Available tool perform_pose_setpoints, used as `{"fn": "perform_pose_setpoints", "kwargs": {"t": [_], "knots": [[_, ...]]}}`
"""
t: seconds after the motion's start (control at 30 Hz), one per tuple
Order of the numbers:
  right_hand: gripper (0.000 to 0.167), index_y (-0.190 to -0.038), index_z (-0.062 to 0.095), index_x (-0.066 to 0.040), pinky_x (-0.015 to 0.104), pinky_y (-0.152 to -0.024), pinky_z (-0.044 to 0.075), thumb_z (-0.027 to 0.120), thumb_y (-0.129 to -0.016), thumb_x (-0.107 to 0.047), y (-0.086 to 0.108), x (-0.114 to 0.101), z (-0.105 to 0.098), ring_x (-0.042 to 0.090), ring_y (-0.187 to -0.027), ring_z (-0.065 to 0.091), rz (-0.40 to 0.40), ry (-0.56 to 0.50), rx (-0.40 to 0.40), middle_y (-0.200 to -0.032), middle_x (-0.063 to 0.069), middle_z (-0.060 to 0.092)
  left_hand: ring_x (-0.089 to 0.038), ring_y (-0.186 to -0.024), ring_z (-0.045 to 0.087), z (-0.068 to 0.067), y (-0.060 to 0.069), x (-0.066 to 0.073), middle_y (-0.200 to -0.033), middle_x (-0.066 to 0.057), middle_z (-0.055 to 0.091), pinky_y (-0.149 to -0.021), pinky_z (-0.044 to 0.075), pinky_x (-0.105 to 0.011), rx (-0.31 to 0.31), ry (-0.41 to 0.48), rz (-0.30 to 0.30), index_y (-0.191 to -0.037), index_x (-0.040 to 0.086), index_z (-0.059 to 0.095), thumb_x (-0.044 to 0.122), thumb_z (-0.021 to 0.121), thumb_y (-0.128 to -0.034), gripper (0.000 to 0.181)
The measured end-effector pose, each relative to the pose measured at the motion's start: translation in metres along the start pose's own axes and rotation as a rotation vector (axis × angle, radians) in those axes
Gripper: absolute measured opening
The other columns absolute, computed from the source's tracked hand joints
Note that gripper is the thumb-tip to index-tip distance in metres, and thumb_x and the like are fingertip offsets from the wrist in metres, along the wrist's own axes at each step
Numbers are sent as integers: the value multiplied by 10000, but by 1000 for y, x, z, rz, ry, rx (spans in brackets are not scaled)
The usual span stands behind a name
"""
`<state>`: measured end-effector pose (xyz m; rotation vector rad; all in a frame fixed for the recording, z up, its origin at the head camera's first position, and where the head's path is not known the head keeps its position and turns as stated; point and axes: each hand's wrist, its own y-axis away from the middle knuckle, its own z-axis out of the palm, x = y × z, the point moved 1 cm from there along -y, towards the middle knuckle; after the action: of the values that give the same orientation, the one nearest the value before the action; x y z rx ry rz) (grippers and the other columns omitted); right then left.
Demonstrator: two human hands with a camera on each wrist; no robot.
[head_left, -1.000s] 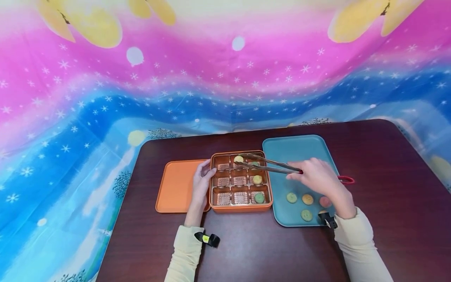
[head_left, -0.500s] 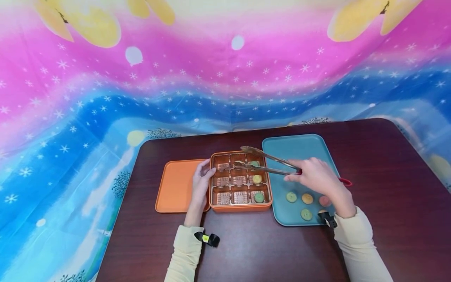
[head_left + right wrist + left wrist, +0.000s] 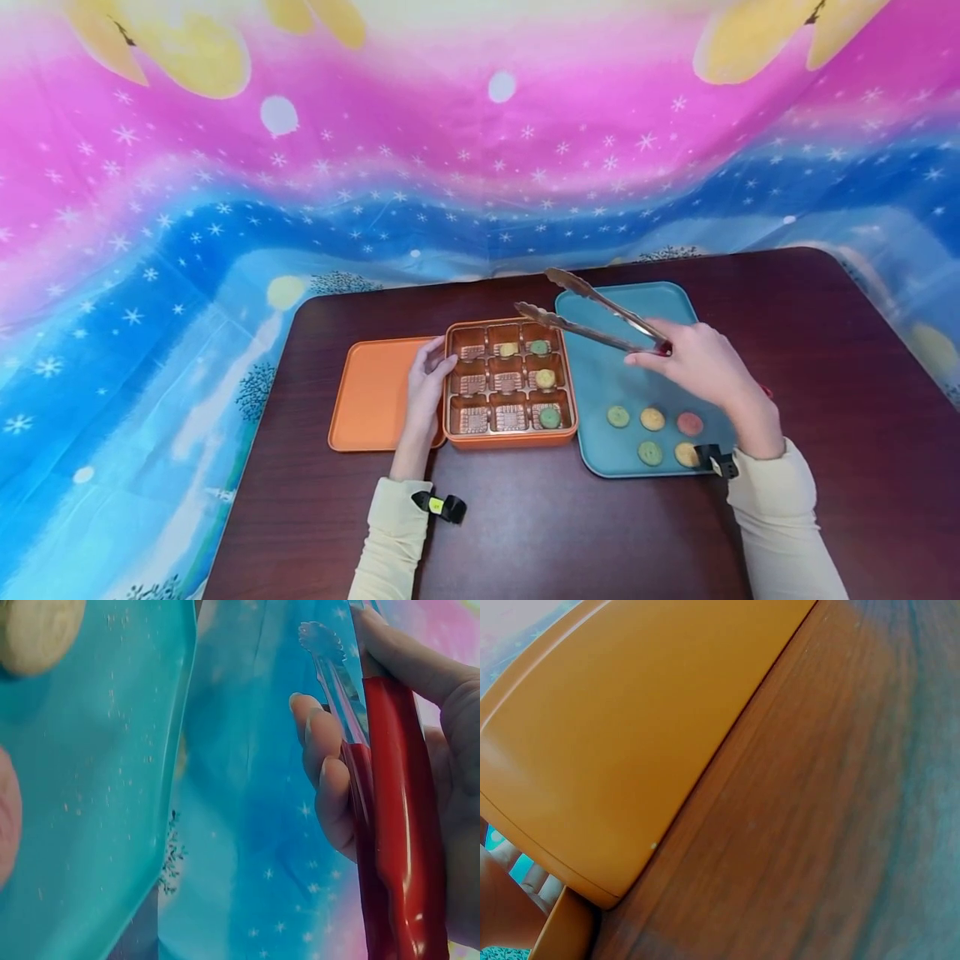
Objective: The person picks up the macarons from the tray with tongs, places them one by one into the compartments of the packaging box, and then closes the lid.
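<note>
My left hand (image 3: 426, 390) holds the left side of an orange box (image 3: 512, 443), thumb on the rim and fingers along the outer wall. Inside the box's divided insert, yellow cookies (image 3: 545, 379) and green cookies (image 3: 550, 417) sit in the top middle compartment and down the right column. My right hand (image 3: 705, 362) grips metal tongs (image 3: 600, 337) by the red handles (image 3: 405, 817); their tips are spread and hold nothing, above the box's back right corner and the tray's back left. Several cookies (image 3: 652, 419) lie on the blue-green tray (image 3: 626, 387).
An orange lid (image 3: 375, 396) lies flat left of the box, partly behind my left hand. All of it rests on a dark wooden table (image 3: 540, 533), with a patterned cloth (image 3: 480, 150) hanging behind.
The tongs have spread and moved up and right, out of the box. A yellow cookie that was at their tips now lies in the top middle compartment. My left hand stays put.
</note>
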<state>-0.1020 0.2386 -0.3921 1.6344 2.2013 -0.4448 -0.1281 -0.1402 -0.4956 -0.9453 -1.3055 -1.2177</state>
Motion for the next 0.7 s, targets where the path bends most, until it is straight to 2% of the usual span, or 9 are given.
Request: {"fn": "perform_pose_setpoints", "kwargs": {"t": [0.3, 0.5, 0.7], "knots": [[435, -1191, 626, -67, 328, -509, 317, 767, -943, -396, 7, 11, -11, 157, -516, 371, 23, -12, 13, -622, -25, 410, -297, -1325, 514, 0, -1, 1, -1452, -204, 543, -1014, 445, -366, -5, -5, -20, -1478, 18, 521, 89, 657, -1009, 493], [386, -1120, 601, -63, 335, -536, 329, 748, -961, -383, 11, 19, -9, 161, -543, 395, 12, -11, 17, -635, -22, 401, -307, -1341, 501, -1, -1, 0, -1462, -207, 535, -1041, 431, -403, -7, -7, -22, -1483, 16, 514, 91, 650, -1012, 496], [267, -977, 600, -91, 335, -567, 358, 770, -952, -296, 17, 27, -7, 156, -587, 422, 0, -9, 47, -683, -18, 427, -272, -1327, 509, -1, -1, -1, -1434, -169, 559, -1067, 413, -407, 0, -5, -20, -1457, 51, 552, 110, 657, -1010, 463]]}}
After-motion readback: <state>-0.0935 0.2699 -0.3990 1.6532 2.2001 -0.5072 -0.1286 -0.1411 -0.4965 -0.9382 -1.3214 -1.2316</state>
